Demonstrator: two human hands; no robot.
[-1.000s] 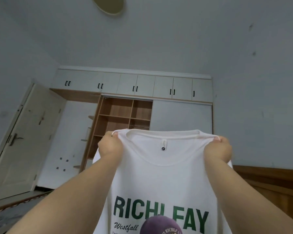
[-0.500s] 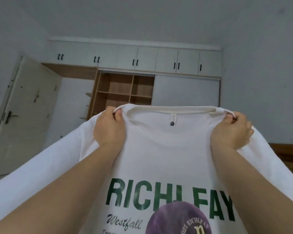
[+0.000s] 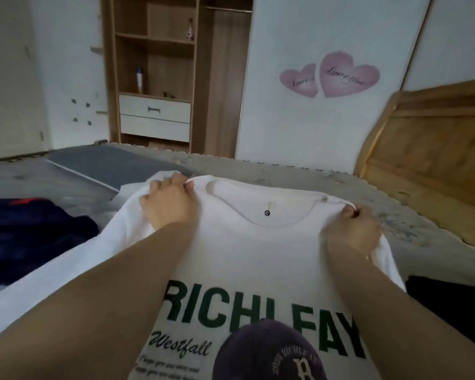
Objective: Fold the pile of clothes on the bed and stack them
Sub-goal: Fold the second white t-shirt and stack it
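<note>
A white T-shirt [image 3: 258, 250] with green lettering and a purple cap print is spread out in front of me, low over the grey bed [image 3: 299, 176], print side up. My left hand [image 3: 169, 204] grips its left shoulder beside the collar. The right shoulder is pinched by my right hand [image 3: 351, 229]. The collar points away from me, towards the wardrobe. The shirt's lower part runs out of the frame's bottom edge.
Dark navy clothes [image 3: 33, 231] lie on the bed at the left, and a black garment [image 3: 450, 305] lies at the right. A wooden headboard [image 3: 428, 160] stands at the right. An open wardrobe [image 3: 159, 78] with drawers faces me across the bed.
Both hands have come down with the shirt, from held up in the air to low over the bed. The view has tilted down from the ceiling and upper cabinets to the bed.
</note>
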